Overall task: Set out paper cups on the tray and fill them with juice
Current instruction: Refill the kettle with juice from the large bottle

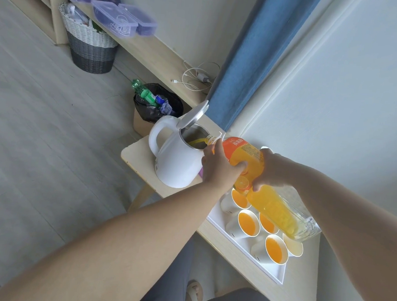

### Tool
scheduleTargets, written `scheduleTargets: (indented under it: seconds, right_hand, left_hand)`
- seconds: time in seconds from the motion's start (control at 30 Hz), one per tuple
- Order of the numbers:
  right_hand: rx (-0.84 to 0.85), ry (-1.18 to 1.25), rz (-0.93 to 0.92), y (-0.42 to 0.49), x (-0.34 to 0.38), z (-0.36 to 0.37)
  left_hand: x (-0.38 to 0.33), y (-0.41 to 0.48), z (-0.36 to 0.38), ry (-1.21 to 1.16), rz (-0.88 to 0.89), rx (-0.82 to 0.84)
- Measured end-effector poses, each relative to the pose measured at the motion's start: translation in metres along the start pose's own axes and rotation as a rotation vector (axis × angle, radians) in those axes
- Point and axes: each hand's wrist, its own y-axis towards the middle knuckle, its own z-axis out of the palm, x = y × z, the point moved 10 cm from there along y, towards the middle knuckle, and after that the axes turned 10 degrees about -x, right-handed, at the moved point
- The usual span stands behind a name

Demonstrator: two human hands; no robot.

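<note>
Bottle (273,208): orange label, writing inverted, unreadable. Left hand (219,167) grips it near the neck, right hand (272,170) grips mid-body. It is tilted, juice streaming into the open white kettle (175,166). Kettle stands on pale wood surface (137,156). White tray (275,274) beside it carries cups (249,222); four show juice. Blue curtain (244,47) behind, bin (156,111) on floor.
</note>
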Motion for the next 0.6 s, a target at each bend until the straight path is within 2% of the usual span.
scheduleTargets:
  seconds: [0.6]
  right_hand:
    - [0.0, -0.013, 0.02, -0.0022, 0.0016, -0.0035]
  left_hand:
    - [-0.0025, -0.0003, -0.0041, -0.006, -0.005, -0.003]
